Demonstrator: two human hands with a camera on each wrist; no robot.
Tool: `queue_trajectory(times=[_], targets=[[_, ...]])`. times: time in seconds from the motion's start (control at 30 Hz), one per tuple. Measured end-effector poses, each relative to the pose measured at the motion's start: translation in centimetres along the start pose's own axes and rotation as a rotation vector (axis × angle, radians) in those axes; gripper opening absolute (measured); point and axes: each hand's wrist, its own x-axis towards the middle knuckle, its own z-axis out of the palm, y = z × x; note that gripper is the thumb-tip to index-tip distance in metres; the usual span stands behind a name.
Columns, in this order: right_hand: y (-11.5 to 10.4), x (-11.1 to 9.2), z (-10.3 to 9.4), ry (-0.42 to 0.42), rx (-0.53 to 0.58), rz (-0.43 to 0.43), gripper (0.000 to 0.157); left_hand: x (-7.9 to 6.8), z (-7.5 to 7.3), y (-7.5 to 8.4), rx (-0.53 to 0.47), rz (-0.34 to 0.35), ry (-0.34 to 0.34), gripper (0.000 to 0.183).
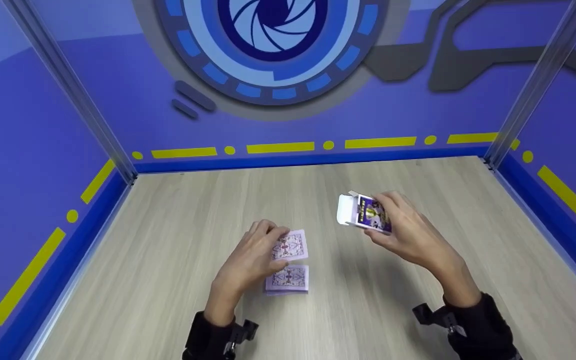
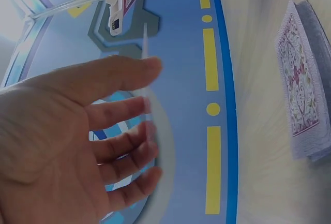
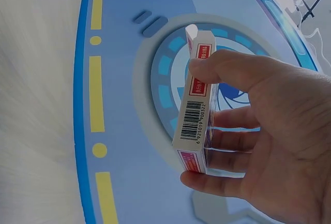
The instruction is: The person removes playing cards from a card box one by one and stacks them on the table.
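Note:
Between thumb and fingers, my left hand (image 1: 252,254) pinches a thin playing card (image 1: 290,245) with a patterned back, held above the table. In the left wrist view that card is seen edge-on as a faint sliver. Just below it in the head view, a deck of playing cards (image 1: 289,278) lies back up on the table, a little unevenly stacked; the deck (image 2: 298,79) shows its thickness in the left wrist view. My right hand (image 1: 410,230) grips a purple and white card box (image 1: 371,214) off the table. The box's flap is open and points left. Its barcoded side (image 3: 193,120) faces the right wrist camera.
The light wood table (image 1: 208,200) is enclosed by blue printed panels (image 1: 103,100) at the back and sides. Metal posts (image 1: 538,80) stand at the back corners. A black wrist strap with a camera mount (image 1: 478,325) is worn on each arm.

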Motion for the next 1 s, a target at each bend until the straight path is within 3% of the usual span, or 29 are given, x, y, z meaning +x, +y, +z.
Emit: queue_trajectory(times=[0.27,0.47,1.0], targets=[[-0.1,0.0,0.0,-0.033,0.006,0.019,0.067,0.1,1.7,0.0,0.0,-0.075,-0.161,0.062],[-0.1,-0.1,-0.1,-0.025,0.011,0.008,0.063,0.2,2.6,0.1,0.023,-0.104,-0.244,0.059],[-0.2,0.0,0.0,-0.028,0.002,-0.004,0.059,0.3,4.2,0.1,0.044,-0.157,-0.296,0.061]])
